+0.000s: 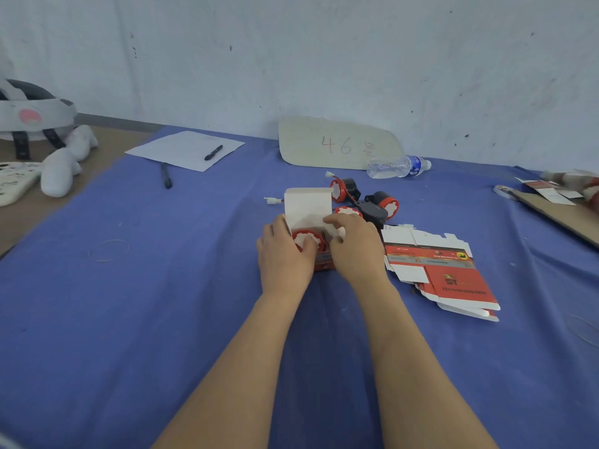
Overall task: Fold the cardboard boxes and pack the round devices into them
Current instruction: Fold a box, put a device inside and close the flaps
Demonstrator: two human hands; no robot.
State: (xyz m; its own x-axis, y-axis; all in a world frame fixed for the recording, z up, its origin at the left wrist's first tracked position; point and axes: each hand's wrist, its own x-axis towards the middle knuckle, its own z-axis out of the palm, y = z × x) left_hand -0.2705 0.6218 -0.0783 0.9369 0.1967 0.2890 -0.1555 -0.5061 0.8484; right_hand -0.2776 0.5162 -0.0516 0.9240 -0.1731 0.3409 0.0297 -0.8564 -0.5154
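Standing open on the blue cloth (162, 286), the cardboard box (308, 207) has its white lid flap raised toward the wall. One round device (304, 238) sits inside it, its red rim and white face turned up at the opening. The left hand (283, 259) grips the box from its left side, fingers curled around the wall, with the thumb lying over the near edge of the device's face. The right hand (355, 251) pinches a white side flap at the box's right edge, its fingers bent over the flap and just beside the device. Behind the box and to its right, three more round devices (385, 202) lie loose in a close cluster with red wires and white plugs. Right of the right hand, a stack of flat box blanks (440, 270) lies fanned on the cloth. Farther back are a water bottle (397, 166) on its side, a cardboard sign (337, 144) by the wall, and a sheet of paper (184, 150) with a pen (213, 152) on it.
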